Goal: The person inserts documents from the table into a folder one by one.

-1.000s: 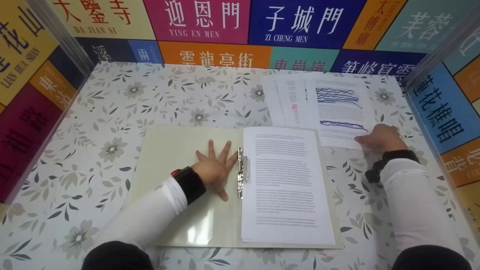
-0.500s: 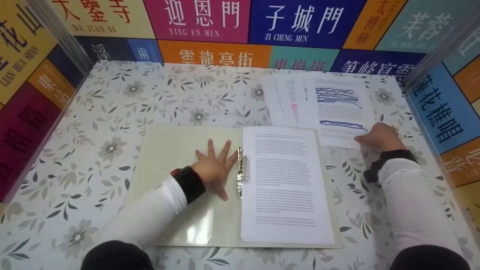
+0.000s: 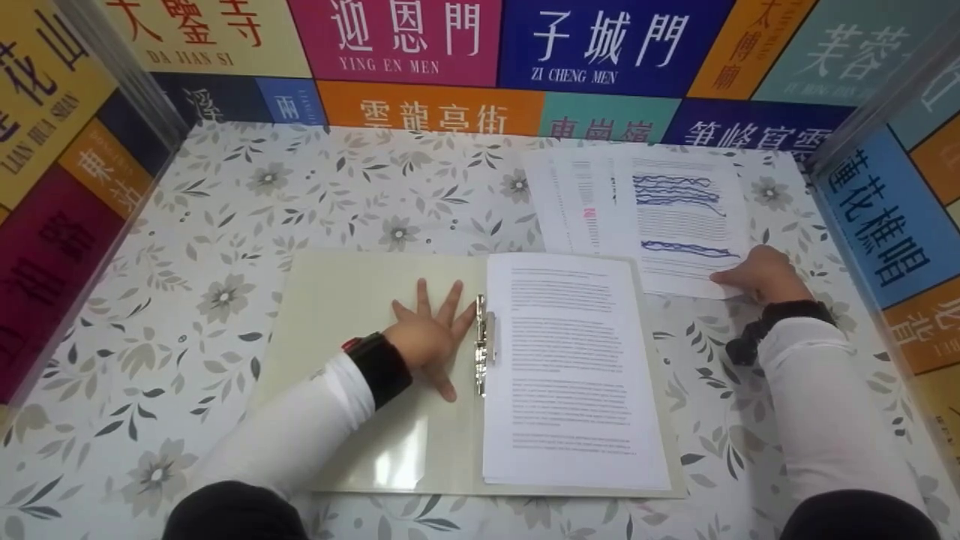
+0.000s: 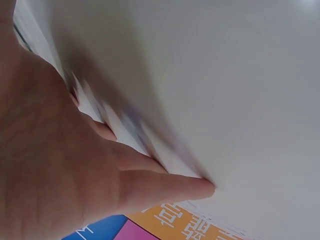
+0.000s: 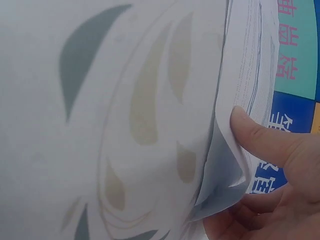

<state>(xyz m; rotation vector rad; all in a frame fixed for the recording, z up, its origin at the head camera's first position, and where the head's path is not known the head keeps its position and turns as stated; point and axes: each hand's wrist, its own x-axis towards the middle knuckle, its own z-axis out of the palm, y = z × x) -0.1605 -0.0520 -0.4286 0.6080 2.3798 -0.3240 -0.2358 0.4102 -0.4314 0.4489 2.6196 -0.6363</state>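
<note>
An open cream folder (image 3: 352, 289) lies on the table with printed sheets (image 3: 570, 375) on its right side and a metal clip (image 3: 481, 345) along its spine. My left hand (image 3: 424, 345) rests on the inside of the left cover, fingers spread, fingertips close to the clip. Behind and to the right, my right hand (image 3: 769, 276) pinches the near right corner of a sheet of paper with blue scribbles (image 3: 679, 225). In the right wrist view the thumb is on top and the paper's corner (image 5: 225, 170) curls up against the fingers.
Further loose papers (image 3: 559, 199), one with a pink mark, lie fanned out under the scribbled sheet. A floral cloth (image 3: 225, 300) covers the table. Colourful panels with lettering (image 3: 427, 45) wall the back and both sides.
Almost nothing differs. The scribbled sheet and my right hand have shifted very slightly; my left hand stays in place on the folder.
</note>
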